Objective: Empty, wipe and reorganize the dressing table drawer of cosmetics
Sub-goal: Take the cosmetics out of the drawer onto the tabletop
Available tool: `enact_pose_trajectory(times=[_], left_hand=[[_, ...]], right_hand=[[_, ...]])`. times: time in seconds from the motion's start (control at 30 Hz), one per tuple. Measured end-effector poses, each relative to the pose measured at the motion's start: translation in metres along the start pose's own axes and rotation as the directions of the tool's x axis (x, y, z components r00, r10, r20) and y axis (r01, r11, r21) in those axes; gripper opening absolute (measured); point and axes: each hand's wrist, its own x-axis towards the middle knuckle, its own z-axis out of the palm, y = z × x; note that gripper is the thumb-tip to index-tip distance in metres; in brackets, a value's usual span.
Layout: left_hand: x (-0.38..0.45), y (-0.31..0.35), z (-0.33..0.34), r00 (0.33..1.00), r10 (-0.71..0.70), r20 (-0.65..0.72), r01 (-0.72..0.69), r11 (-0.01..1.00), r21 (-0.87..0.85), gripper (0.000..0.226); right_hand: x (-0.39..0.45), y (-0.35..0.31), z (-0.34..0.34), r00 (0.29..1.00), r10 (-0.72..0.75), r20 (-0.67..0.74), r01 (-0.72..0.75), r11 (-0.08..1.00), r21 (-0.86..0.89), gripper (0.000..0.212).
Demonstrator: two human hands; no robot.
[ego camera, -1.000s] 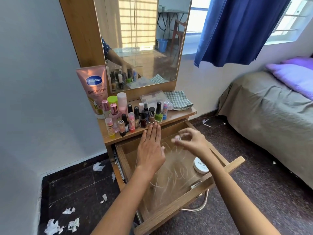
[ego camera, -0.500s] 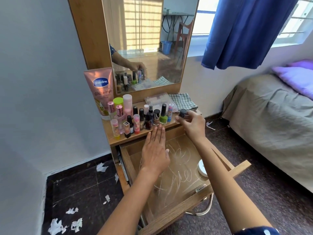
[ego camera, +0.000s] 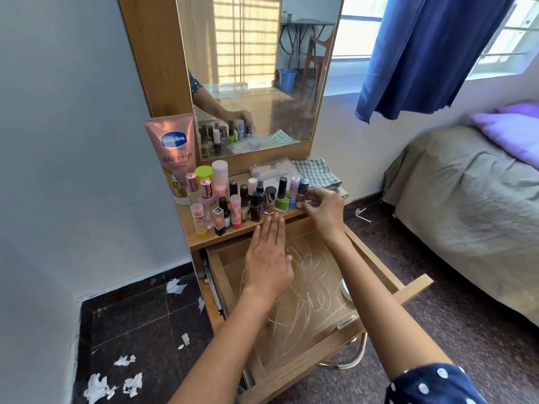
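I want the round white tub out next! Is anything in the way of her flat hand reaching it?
Yes. Her right forearm crosses above the drawer, between the left hand and the white tub, partly hiding it.

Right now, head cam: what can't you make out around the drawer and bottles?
- White jar in the drawer: mostly hidden by the right forearm; label unseen.
- Dark-capped bottle: the right hand holds it; its base is covered, so standing or lifted is unclear.
- Small bottle labels: too small to read.
- Clear box contents: blurred.
- Left hand: open; contact with the drawer unclear.
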Motion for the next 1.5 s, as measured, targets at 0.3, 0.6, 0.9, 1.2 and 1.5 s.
enact_pose_trajectory(times=[0.3, 0.6, 0.9, 1.2, 1.5], left_hand=[[0.0, -0.001, 0.001, 1.0, -0.005, 0.006, 0.004, 1.0, 0.01, 0.078], [0.0, -0.001, 0.0, 1.0, 0.013, -0.004, -0.013, 0.999, 0.032, 0.077], [0.0, 0.001, -0.002, 1.0, 0.017, 0.013, -0.018, 0.998, 0.057, 0.077], [0.003, -0.004, -0.013, 0.998, 0.055, 0.033, -0.057, 0.997, 0.056, 0.073], [-0.038, -0.02, -0.028, 0.976, 0.139, -0.17, -0.145, 0.989, -0.024, 0.064]], right_hand=[[-0.018, 0.005, -0.02, 0.999, -0.045, -0.004, 0.045, 0.999, -0.022, 0.03], [-0.076, 0.044, -0.074, 0.883, 0.215, 0.417, 0.142, 0.724, -0.675, 0.033], [-0.09, 0.036, -0.071, 0.773, 0.396, 0.496, 0.226, 0.558, -0.798, 0.042], [-0.101, 0.014, -0.049, 0.797, 0.291, 0.53, 0.214, 0.684, -0.698, 0.05], [-0.096, -0.02, -0.054, 0.909, 0.137, 0.394, -0.011, 0.952, -0.305, 0.056]])
